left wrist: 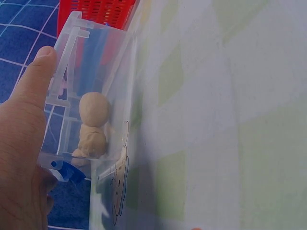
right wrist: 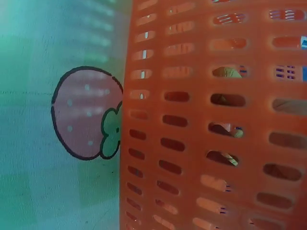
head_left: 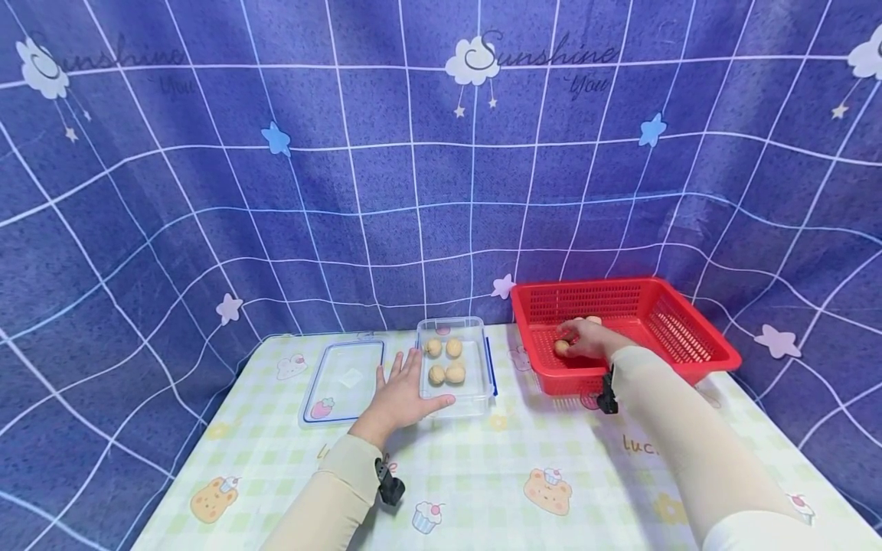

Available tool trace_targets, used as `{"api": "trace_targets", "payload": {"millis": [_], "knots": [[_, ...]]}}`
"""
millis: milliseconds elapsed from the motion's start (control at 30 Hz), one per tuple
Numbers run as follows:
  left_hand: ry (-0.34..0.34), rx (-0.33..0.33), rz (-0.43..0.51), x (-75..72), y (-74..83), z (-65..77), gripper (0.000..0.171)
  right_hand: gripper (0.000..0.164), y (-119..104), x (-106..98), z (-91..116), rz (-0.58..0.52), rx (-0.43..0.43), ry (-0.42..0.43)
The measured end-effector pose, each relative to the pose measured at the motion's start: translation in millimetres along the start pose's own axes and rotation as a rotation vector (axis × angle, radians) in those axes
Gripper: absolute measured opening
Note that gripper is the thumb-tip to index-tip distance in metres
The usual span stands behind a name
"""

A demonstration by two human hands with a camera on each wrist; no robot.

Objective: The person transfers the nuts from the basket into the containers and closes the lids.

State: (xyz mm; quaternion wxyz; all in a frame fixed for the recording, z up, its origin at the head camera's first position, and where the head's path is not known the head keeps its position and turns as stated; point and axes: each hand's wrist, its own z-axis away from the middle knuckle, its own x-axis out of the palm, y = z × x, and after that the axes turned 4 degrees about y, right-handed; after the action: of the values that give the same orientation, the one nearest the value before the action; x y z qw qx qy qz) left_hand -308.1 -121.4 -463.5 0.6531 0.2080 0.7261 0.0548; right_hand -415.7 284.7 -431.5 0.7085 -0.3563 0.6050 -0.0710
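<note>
My left hand (head_left: pixel 403 394), fingers spread, rests at the left side and near corner of a clear plastic box (head_left: pixel 475 389). Several tan walnuts (head_left: pixel 455 373) sit in the left part of that box; in the left wrist view two walnuts (left wrist: pixel 94 109) show through its wall, beside my thumb (left wrist: pixel 36 79). Over at the right, my right hand (head_left: pixel 589 339) reaches down into a red plastic basket (head_left: pixel 696 329) and grips a walnut (head_left: pixel 561 348) at its fingertips. In the right wrist view the slotted basket wall (right wrist: pixel 192 110) mostly hides that hand.
A clear lid (head_left: pixel 344 383) with a blue seal lies flat left of the box. A blue-edged flap (head_left: pixel 491 367) hangs at the box's right side. More walnuts (head_left: pixel 592 320) lie in the basket behind my right hand. A blue curtain (head_left: pixel 441 176) hangs behind the checked tablecloth (head_left: pixel 482 474).
</note>
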Motion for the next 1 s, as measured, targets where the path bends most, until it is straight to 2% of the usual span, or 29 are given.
{"api": "trace_targets", "payload": {"millis": [200,367,533,733,1000], "knots": [[-0.003,-0.001,-0.001,-0.9,0.6,-0.3,0.12,0.03,2.5,0.3,-0.9,0.059,-0.037,0.008],[-0.006,-0.002,-0.009,-1.4,1.4,-0.8,0.119,0.026,3.4,-0.9,-1.0,0.047,-0.038,0.016],[0.001,0.004,0.006,-0.8,1.7,-1.1,0.117,0.028,4.2,-2.7,-1.0,0.025,-0.025,0.068],[-0.01,-0.003,-0.001,0.9,-0.8,-1.2,0.123,0.036,3.0,-6.7,-0.5,-0.046,-0.008,0.13],[-0.001,0.002,-0.008,2.2,-1.5,-1.0,0.121,0.035,-2.8,-10.2,1.5,-0.103,0.004,0.2]]}}
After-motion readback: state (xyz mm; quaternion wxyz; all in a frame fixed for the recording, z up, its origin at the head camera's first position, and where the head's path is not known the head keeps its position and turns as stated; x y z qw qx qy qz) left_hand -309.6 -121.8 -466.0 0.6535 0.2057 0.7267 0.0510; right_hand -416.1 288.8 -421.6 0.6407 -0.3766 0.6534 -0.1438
